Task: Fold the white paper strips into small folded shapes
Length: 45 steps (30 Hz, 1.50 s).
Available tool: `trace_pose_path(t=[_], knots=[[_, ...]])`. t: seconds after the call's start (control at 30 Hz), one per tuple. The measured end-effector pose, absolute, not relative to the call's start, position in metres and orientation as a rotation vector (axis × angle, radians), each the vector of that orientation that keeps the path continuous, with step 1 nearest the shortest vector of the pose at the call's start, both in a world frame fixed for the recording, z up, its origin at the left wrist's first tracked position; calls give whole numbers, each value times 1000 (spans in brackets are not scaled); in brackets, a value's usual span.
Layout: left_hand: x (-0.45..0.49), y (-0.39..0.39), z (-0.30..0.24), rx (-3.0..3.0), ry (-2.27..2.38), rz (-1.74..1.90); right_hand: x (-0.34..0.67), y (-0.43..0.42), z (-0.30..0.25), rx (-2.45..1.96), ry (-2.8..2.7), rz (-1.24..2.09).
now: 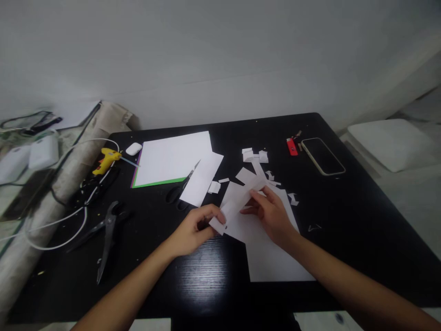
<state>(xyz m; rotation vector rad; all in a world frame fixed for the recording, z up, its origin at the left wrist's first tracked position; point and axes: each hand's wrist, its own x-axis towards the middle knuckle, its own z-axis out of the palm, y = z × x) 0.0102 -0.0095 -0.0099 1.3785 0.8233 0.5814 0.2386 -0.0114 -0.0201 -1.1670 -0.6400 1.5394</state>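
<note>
Both hands hold one folded strip of white paper point(237, 202) above the middle of a black table point(361, 216). My left hand point(193, 232) pinches the strip's near left end, fingers closed. My right hand point(270, 214) grips its far right end between thumb and fingers. Under the hands lies a larger white sheet point(272, 257), with several small white paper scraps point(255, 156) scattered behind it.
Left side: pliers point(106, 230), a yellow glue gun point(105, 161), white cables, an earbud case point(133, 148). A stack of paper with green and purple edges point(172, 158), a loose white sheet point(201, 179) over black scissors point(177, 195). Far right: red lighter point(291, 146), phone point(323, 156).
</note>
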Motion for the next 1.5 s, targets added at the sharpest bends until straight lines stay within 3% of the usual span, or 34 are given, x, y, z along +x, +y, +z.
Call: trace_pose_path(t=[0.3,1.5], knots=[[12,-9,-17,1514,956,665,230,-20,-17,-1251,-932,1600],[21,-10,-18,1289,1115,752,229,-24,-11,-1342,-1030,1537]])
